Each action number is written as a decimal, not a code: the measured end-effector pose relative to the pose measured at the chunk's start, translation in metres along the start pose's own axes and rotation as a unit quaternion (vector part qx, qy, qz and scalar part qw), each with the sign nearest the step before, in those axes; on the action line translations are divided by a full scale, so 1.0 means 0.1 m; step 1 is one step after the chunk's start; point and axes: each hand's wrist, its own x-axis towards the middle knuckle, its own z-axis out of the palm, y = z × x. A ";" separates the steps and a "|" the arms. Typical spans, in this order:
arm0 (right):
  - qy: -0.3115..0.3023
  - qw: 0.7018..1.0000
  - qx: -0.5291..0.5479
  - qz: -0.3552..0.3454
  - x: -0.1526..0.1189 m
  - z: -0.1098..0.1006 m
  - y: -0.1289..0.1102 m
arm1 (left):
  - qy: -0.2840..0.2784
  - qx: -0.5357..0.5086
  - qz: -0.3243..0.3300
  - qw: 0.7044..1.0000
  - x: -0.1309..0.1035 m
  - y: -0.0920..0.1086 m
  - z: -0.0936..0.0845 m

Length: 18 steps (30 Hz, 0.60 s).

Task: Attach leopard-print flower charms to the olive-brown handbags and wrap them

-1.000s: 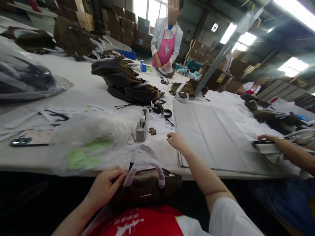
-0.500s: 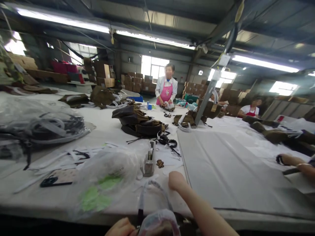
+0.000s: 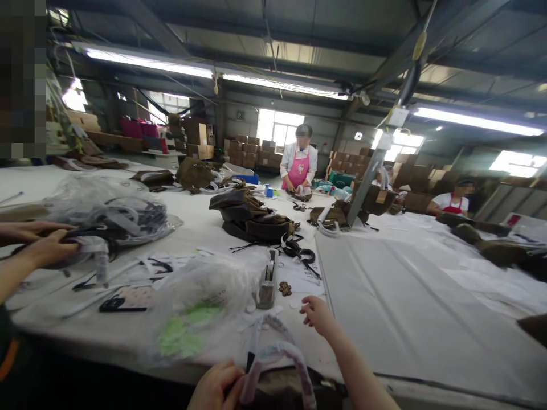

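Observation:
At the table's near edge lies a dark brown bag point(image 3: 282, 382) whose handles point(image 3: 280, 348) are wrapped in pale plastic. My left hand point(image 3: 217, 382) is closed on the bag's left side, by the base of a handle. Above the white table point(image 3: 299, 336), right of the handles, my right hand point(image 3: 315, 314) has its fingers apart and holds nothing. A tape dispenser point(image 3: 268, 282) and a brown flower-shaped piece point(image 3: 285, 288) are just beyond it. Left of these lies a clear plastic bag point(image 3: 205, 279) with green pieces point(image 3: 182, 336).
Dark bags point(image 3: 252, 219) are stacked mid-table. A phone point(image 3: 126, 299) lies at the left, near another person's hands point(image 3: 51, 242) on black straps. A grey sheet point(image 3: 397, 296) covers the right side, behind a slanted post point(image 3: 367, 176). Across the table stands a person in a pink apron point(image 3: 298, 171).
My right hand has opened from a curled shape. My left hand and the bag show more fully as the view shifts. Another person's hands have appeared at the left; those at the right are gone.

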 end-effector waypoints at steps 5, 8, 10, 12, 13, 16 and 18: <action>0.165 0.980 0.021 -0.107 -0.25 -0.29 -0.28 | -0.003 0.031 0.043 0.999 0.10 0.26 0.00; 0.135 0.973 0.087 -0.163 -0.52 -0.41 -0.51 | -0.024 0.045 0.073 0.996 0.11 0.40 -0.01; 0.024 0.974 0.162 -0.153 -0.65 -0.43 -0.63 | -0.028 0.053 0.088 0.994 0.11 0.44 0.00; -0.085 0.964 0.221 -0.120 -0.73 -0.42 -0.71 | -0.022 0.058 0.101 0.993 0.10 0.45 0.02; -0.123 0.958 0.237 -0.106 -0.76 -0.41 -0.73 | -0.014 0.059 0.107 0.992 0.09 0.44 0.02; -0.173 0.952 0.239 -0.087 -0.81 -0.38 -0.74 | 0.012 0.066 0.122 0.990 0.06 0.42 0.03; -0.191 0.952 0.222 -0.085 -0.84 -0.36 -0.73 | 0.032 0.076 0.128 0.988 0.04 0.42 0.03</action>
